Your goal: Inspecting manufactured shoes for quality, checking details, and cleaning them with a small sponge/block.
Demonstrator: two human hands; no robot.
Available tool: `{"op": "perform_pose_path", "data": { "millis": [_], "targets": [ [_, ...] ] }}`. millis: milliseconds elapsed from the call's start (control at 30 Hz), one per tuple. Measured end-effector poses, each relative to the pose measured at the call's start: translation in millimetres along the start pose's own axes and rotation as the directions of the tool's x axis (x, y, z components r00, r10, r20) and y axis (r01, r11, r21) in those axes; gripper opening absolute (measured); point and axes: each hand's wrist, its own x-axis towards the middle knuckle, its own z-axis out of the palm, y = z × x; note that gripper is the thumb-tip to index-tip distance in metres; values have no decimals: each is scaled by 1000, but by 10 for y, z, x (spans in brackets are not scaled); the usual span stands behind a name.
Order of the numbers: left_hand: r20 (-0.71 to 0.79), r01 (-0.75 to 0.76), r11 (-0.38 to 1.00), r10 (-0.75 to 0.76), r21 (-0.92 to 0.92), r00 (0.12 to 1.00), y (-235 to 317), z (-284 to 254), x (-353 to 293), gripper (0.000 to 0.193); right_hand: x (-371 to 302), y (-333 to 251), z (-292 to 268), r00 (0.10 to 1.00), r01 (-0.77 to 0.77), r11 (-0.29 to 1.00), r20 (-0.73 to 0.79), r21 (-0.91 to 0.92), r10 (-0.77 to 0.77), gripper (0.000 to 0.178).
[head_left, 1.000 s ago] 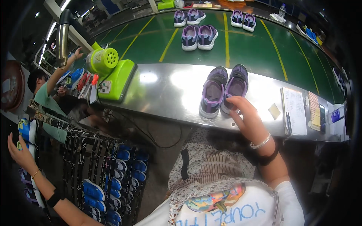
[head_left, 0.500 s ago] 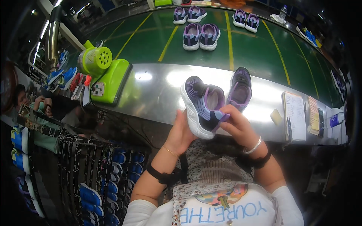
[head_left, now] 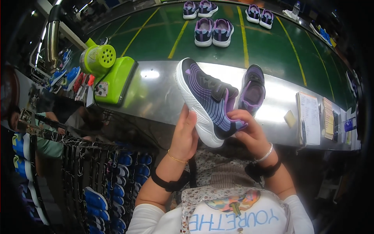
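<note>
Between my two hands I hold up a black and purple sneaker [head_left: 210, 99] with a white sole, tilted so that its outer side and strap show. My left hand [head_left: 186, 130] supports the white sole from the left, its fingers partly hidden behind the shoe. With thumb and fingers, my right hand [head_left: 249, 130] pinches the heel collar. The matching sneaker [head_left: 252, 91] stands just beyond on the metal bench edge, toe pointing away, apart from my hands.
Beyond the metal ledge [head_left: 156, 89] runs a green belt [head_left: 156, 43] with yellow lines, carrying a pair of sneakers [head_left: 213, 33] and others. A lime-green machine [head_left: 117, 80] stands left. Papers [head_left: 309, 117] lie right. Racks of blue shoes [head_left: 95, 201] stand lower left.
The held sneaker has turned, so its side and strap show more and its opening less. Its toe has risen up and left. My right hand still grips the heel.
</note>
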Motion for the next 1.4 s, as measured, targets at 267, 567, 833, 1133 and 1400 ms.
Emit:
{"op": "perform_pose_path", "data": {
  "millis": [267, 567, 833, 1133, 1400],
  "targets": [
    [-5, -23, 999, 23, 33, 1000, 33, 2, -9, 63, -6, 13, 5, 1000, -7, 1000, -3, -3, 7, 40],
    [-7, -29, 999, 29, 41, 1000, 53, 22, -27, 63, -8, 0, 23, 1000, 1, 1000, -5, -19, -1, 38],
    [14, -58, 996, 57, 70, 998, 88, 13, -30, 64, -11, 11, 40, 1000, 5, 999, 7, -37, -5, 40],
    [24, 80, 985, -77, -153, 997, 64, -60, -12, 53, -32, -91, 135, 1000, -18, 987, 3, 157, 18, 47],
    [50, 223, 942, -218, -252, 975, -7, -78, -11, 61, -30, -181, 157, 999, -23, 974, 45, 223, 14, 47]
  ]
}}
